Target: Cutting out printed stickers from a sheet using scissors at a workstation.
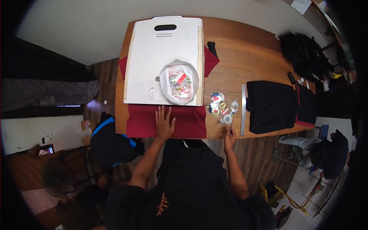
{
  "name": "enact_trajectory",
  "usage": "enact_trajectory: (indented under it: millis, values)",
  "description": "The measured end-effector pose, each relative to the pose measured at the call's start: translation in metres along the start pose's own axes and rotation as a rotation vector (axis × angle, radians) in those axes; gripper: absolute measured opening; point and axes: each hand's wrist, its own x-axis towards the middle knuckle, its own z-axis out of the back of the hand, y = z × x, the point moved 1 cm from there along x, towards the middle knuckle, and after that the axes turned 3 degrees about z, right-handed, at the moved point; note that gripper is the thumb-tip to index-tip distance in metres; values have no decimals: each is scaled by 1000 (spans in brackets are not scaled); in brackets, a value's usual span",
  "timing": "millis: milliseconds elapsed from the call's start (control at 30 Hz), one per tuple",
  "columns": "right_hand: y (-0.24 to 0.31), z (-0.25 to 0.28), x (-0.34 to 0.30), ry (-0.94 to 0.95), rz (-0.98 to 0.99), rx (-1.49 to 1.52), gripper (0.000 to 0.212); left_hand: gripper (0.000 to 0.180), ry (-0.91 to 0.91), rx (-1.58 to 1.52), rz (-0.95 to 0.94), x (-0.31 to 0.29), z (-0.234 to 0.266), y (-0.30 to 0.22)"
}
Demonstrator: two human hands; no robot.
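Note:
My left hand [165, 124] lies flat with fingers spread on a dark red cloth [188, 122], at the table's near edge. This cloth extends under a large white panel [143, 61] with a dark handle slot, and more red fabric shows at both sides. On the panel rests a round, white plastic-lined holder [164, 86] with printed pieces inside. My right hand [229, 142] is closed around a small dark tool [231, 131], too small to name surely, at the table edge. Just beyond it sits a pile of small colourful round pieces [217, 105].
A metal ruler [243, 111] lies beside a folded black garment [270, 107] on the wooden table [234, 65]. Black bags [306, 53] stand at the far right. A black and blue bundle [111, 138] is on the left. One person [329, 153] sits at right.

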Motion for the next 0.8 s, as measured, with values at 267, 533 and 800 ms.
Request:
enact_trajectory:
  millis: [267,533,800]
  values:
    - [-4,2,-13,32,-10,-59,28,59,737,-92,-757,-82,-58,-29]
    - [-5,2,-28,33,-56,-81,25,59,318,-55,-332,4,-25,-66]
    - [-27,13,-27,-13,-62,-67,22,49,555,-182,-799,-19,-45,-70]
